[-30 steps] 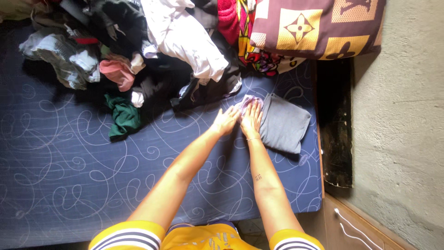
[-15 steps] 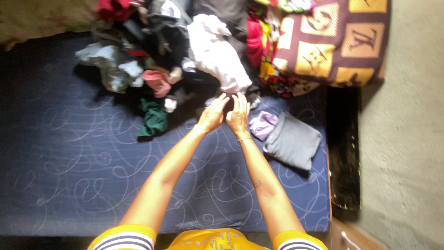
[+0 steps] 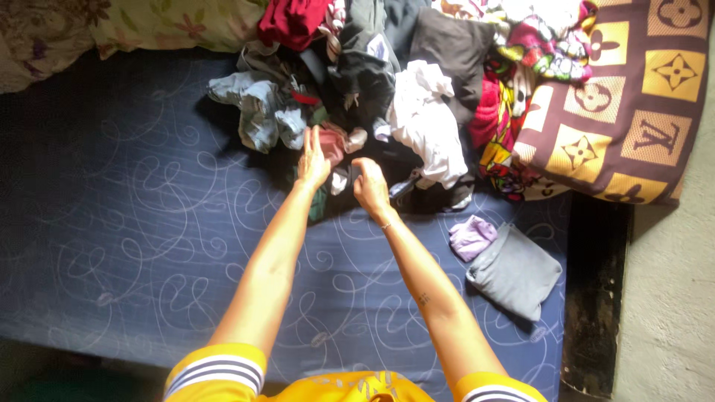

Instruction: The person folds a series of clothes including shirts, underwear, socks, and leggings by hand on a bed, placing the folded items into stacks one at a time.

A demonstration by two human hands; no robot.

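Both hands reach into the heap of crumpled mixed-colour clothes (image 3: 372, 89) on the swirl-patterned navy mattress (image 3: 112, 223). The left hand (image 3: 313, 160), fingers spread and holding nothing, touches a crumpled pink cloth (image 3: 333, 141) (soft, light; probably best pinched at an edge). Whether the right hand (image 3: 370, 186) grips anything cannot be told.

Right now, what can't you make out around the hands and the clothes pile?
Head view only:
- Left hand fingertips: against the dark clothes pile, grip unclear.
- Right hand: shadowed, contact uncertain.
- Green garment: mostly behind the left wrist.
- Patterned pillow: cut off by the right edge.
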